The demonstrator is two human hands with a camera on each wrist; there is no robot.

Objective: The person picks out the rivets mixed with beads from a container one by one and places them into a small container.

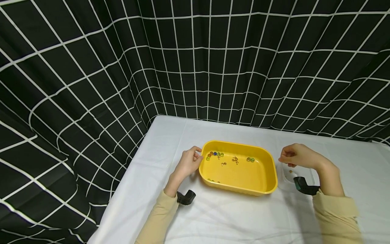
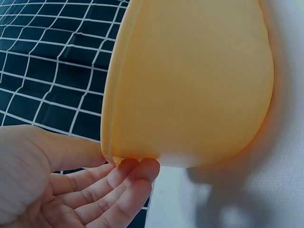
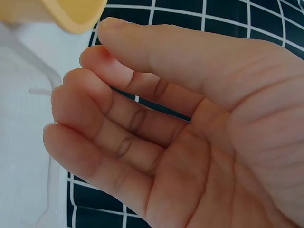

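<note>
My left hand holds the left end of a yellow plastic basin. In the left wrist view the thumb lies at the rim and the fingertips touch the underside. Glass marbles and several small gold-coloured metal pieces lie on the basin's floor. My right hand hovers over a clear plastic container beside the basin's right end. Its fingers are loosely bent, and the right wrist view shows nothing between thumb and fingers. A tiny gold piece is inside the clear container.
A white cloth covers the table under both containers. Dark curtains with a white grid hang behind the table and along its left side. Black wrist mounts stick out from both forearms.
</note>
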